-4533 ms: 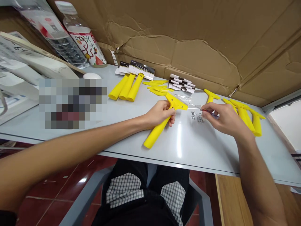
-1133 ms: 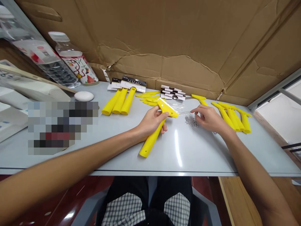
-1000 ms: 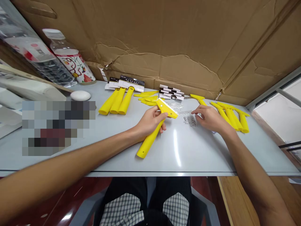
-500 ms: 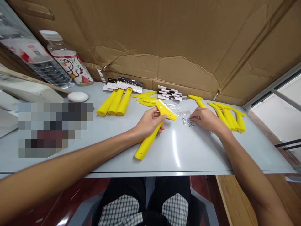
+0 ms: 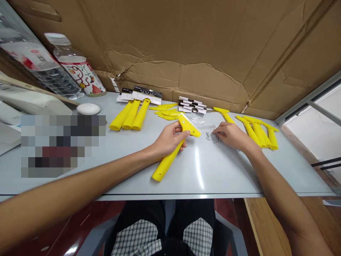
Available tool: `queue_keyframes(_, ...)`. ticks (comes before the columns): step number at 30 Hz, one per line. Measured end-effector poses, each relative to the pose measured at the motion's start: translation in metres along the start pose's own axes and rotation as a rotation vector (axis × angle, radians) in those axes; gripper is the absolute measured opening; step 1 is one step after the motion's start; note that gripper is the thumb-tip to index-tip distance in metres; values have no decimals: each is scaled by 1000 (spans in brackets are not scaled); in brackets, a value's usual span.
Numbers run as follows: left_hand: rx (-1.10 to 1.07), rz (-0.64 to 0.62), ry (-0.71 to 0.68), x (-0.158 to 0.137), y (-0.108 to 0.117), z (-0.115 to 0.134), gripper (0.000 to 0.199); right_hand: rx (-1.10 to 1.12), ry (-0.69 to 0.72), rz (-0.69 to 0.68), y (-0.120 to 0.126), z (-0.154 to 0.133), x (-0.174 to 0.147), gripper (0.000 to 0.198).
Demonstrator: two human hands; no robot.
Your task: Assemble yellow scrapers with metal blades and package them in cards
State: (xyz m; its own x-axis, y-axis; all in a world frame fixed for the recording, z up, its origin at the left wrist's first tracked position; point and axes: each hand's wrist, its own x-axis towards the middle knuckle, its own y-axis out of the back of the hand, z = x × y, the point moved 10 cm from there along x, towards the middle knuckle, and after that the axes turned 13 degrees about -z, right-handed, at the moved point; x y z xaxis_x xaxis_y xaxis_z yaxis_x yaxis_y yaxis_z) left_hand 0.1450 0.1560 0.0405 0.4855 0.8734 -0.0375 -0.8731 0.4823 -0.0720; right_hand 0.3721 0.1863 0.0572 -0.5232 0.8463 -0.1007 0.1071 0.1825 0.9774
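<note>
My left hand is wrapped round a yellow scraper, its thumb lying just below the wide head. The scraper slants, head away from me, with a pale blade strip along the head's far edge and two small round fastener spots on its face. Over a small pile of metal screws my right hand bends down, fingertips pinched together. Whatever is between those fingertips is too small to make out. A second little group of screws lies just left of the pile. Behind them are thin clear blade strips.
Yellow handles with printed cards lie at the back left. Flat yellow pieces and folded cards lie at the back middle, more yellow scrapers at right. Bottles stand at left; cardboard walls the back.
My right hand has shifted slightly left over the screws, its fingertips still together. The scraper in my left hand has turned very slightly.
</note>
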Motion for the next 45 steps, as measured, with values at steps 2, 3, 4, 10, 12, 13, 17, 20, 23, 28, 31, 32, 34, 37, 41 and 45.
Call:
queue_keyframes(2, -5, -6, -7, 0, 0, 0, 24, 2, 4, -1, -1, 1, 0, 31)
queue_keyframes(3, -7, -8, -10, 0, 0, 0, 24, 5, 5, 3, 0, 1, 0, 31)
queue_keyframes(4, -8, -9, -11, 0, 0, 0, 25, 7, 9, 6, 0, 0, 0, 31)
queue_keyframes(10, 14, -2, -7, 0, 1, 0, 27, 51, 19, 2, 2, -5, -1, 25)
queue_keyframes(12, 16, -5, -13, 0, 0, 0, 29, 55, -3, 7, 3, -3, -1, 21)
queue_keyframes(13, 16, -8, -15, 0, 0, 0, 30, 50, -11, 12, 4, -3, 0, 19)
queue_keyframes(17, 13, -19, -20, 0, 1, -3, 33, 52, 5, 58, 8, -10, -1, 15)
queue_keyframes(20, 11, -23, -19, 0, 1, -3, 33, 98, 60, 136, 16, -20, -3, 15)
queue_keyframes(23, 18, -17, -20, -1, 0, -1, 31, 165, 131, 235, 26, -32, -8, 14)
queue_keyframes(28, 7, -11, -21, -2, -2, 2, 33, 377, 173, 373, 44, -49, -11, 12)
queue_keyframes(31, 1, 26, -24, -2, 1, 0, 32, 515, 141, 402, 49, -61, -2, 13)
queue_keyframes(32, -1, 53, -36, -2, 4, 0, 33, 568, 116, 419, 50, -64, 3, 13)
queue_keyframes(34, -11, 127, -87, -4, 12, 3, 33, 703, 61, 441, 46, -69, 17, 15)
queue_keyframes(37, -38, 226, -191, -8, 22, 10, 27, 981, 48, 468, 33, -77, 38, 22)
queue_keyframes(41, -46, 243, -303, -13, 23, 18, 26, 1433, 69, 444, 7, -86, 48, 31)
queue_keyframes(45, -15, 177, -377, -16, 14, 20, 28, 1630, 77, 404, -7, -93, 34, 27)
